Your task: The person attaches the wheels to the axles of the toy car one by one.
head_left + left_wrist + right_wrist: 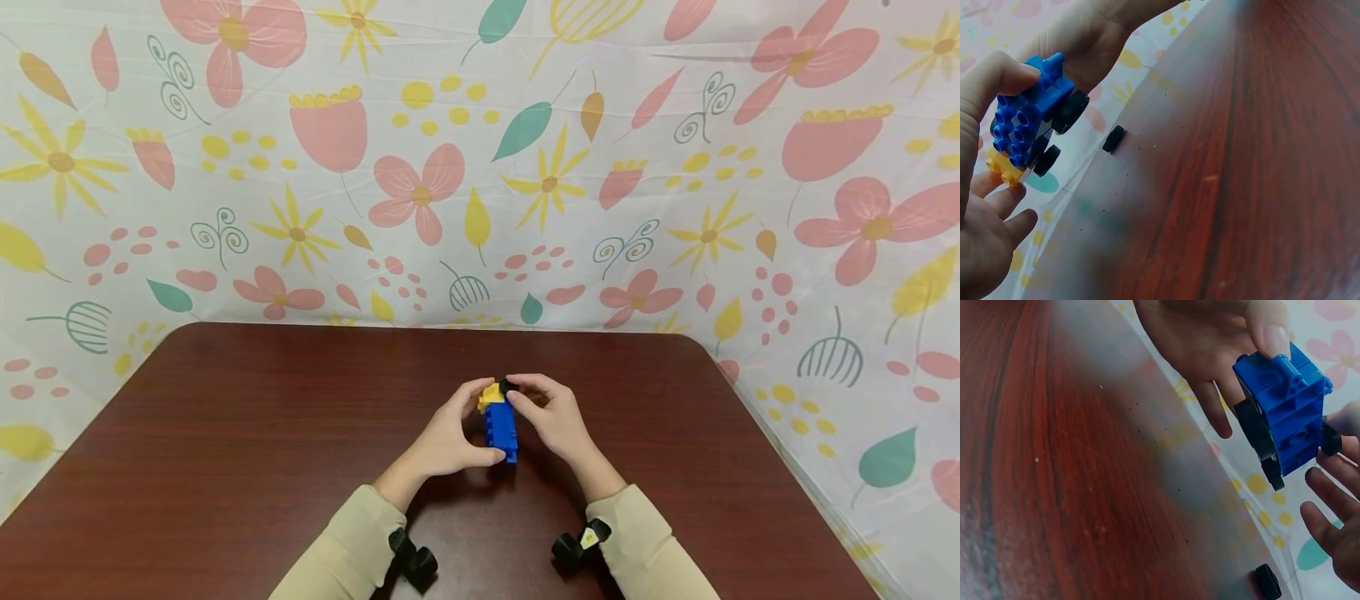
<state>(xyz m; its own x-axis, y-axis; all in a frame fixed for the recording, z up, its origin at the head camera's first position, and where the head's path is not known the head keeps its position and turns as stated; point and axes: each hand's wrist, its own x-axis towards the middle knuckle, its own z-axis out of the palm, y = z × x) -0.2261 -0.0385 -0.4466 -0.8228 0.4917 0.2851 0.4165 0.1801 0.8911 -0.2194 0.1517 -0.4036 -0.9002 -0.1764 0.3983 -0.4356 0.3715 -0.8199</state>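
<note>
A toy car (500,429) of blue studded bricks with a yellow brick (491,396) at its far end is held just over the table. My left hand (445,437) grips it lengthwise, thumb on the near blue end and fingers by the yellow end. Black wheels (1071,112) line one side of the car in the left wrist view. My right hand (557,421) pinches a black wheel (1331,439) at the car's far right corner, between thumb and index finger. Its other fingers are spread, as the right wrist view shows.
A loose black wheel (1114,139) lies apart from the car on the dark brown wooden table (225,467). Behind the table hangs a flower-print cloth (465,275). Black wrist devices (420,567) sit at both sleeve cuffs.
</note>
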